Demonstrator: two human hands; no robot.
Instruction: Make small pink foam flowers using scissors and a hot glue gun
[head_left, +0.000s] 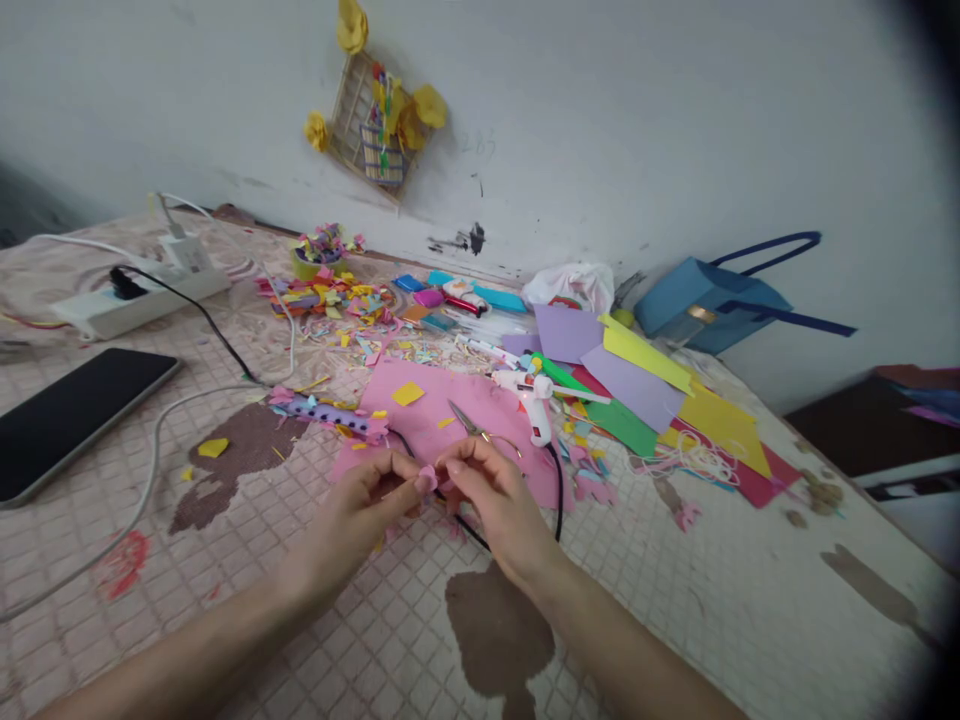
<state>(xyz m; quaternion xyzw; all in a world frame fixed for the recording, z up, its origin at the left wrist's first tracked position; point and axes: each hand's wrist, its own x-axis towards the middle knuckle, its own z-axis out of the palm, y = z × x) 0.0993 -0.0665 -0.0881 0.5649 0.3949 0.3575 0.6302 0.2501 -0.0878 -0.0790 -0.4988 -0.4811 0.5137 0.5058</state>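
Observation:
My left hand (386,490) and my right hand (491,500) meet at the middle of the table, fingertips nearly touching. Between them is a small pink paper piece (427,479), pinched by both hands; its full shape is partly covered by my fingers. Just beyond lies a pink sheet (427,395) with scissors (474,425) on it. A white glue gun (534,405) with a black cord rests at the sheet's right side. Left of the sheet is a purple paper strip (330,410) with dark dots and pink cut ends.
A black phone (82,420) and a white power strip (142,300) with cables occupy the left. Paper scraps (330,300) pile up at the back. Coloured sheets (630,375), white string (694,458) and a blue bag (709,300) are on the right.

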